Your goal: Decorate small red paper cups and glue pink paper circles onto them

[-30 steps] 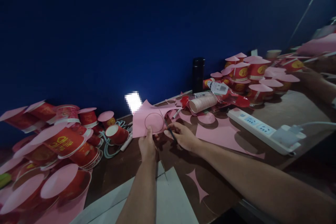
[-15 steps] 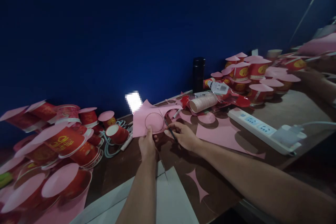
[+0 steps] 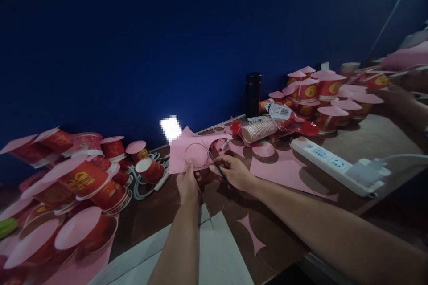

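Pinched at its lower edge by my left hand (image 3: pixel 187 187) is a pink paper sheet (image 3: pixel 176 158) with a circle drawn on it. The left thumb lies on the front near the circle's bottom; the other fingers are mostly behind the paper. A rounded notch is cut into the sheet's right part. My right hand (image 3: pixel 236 173) is closed on dark scissors (image 3: pixel 219 169), partly hidden by the fingers. Their thin blades meet the paper just right of the drawn circle. Below, a curved pink scrap (image 3: pixel 251 235) lies on the brown table (image 3: pixel 234 207).
Red paper cups with pink discs (image 3: pixel 85 180) crowd the left, and more cups (image 3: pixel 331 84) stand at right. A stack of paper cups (image 3: pixel 259 131), a black flask (image 3: pixel 253 93), a power strip (image 3: pixel 331 164) and pink sheets (image 3: pixel 281 173) lie around. Another person's hand (image 3: pixel 401 100) reaches in at right.
Almost nothing differs. My hands, the pink sheet and the scissors keep nearly the same place; the view shifts very slightly. The other person's hand at right moves a little.
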Demonstrator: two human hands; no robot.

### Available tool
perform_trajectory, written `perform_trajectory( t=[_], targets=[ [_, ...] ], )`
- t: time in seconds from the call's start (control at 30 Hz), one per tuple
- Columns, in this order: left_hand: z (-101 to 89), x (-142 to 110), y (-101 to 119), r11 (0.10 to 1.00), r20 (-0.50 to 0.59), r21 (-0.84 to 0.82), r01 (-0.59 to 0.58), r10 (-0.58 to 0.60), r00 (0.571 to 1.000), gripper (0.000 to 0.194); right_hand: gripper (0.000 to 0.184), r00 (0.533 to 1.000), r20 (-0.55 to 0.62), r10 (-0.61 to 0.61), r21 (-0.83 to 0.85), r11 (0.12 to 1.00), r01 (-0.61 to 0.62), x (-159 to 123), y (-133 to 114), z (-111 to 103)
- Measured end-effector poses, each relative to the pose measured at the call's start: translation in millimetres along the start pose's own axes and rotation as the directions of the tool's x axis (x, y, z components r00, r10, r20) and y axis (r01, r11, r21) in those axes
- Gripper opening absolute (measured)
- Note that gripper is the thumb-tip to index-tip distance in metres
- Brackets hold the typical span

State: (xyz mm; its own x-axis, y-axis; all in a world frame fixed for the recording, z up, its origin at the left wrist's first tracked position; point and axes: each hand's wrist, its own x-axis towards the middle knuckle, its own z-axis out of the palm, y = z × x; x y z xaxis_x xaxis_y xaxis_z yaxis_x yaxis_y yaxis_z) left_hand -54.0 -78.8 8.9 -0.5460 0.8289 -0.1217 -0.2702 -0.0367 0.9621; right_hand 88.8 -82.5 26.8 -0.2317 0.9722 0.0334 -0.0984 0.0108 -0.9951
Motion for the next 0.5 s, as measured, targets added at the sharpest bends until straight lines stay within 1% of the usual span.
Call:
perform_trajectory(
  t=[0.2, 0.5],
  targets=[
    [-1.3, 2.4, -1.5, 1.0, -0.01, -0.002, -0.006, 0.006, 1.0, 0.043, 0.033, 1.0, -0.007, 0.005, -0.033, 0.999, -0.005, 0.2, 1.4, -0.9],
    [-1.9, 5.8, -2.7, 0.999, -0.041, -0.04, -0.01, 0.008, 0.999, 0.044, 0.033, 0.999, -0.011, -0.044, -0.143, 0.989, 0.042, 2.0, 9.0, -3.0]
  ],
)
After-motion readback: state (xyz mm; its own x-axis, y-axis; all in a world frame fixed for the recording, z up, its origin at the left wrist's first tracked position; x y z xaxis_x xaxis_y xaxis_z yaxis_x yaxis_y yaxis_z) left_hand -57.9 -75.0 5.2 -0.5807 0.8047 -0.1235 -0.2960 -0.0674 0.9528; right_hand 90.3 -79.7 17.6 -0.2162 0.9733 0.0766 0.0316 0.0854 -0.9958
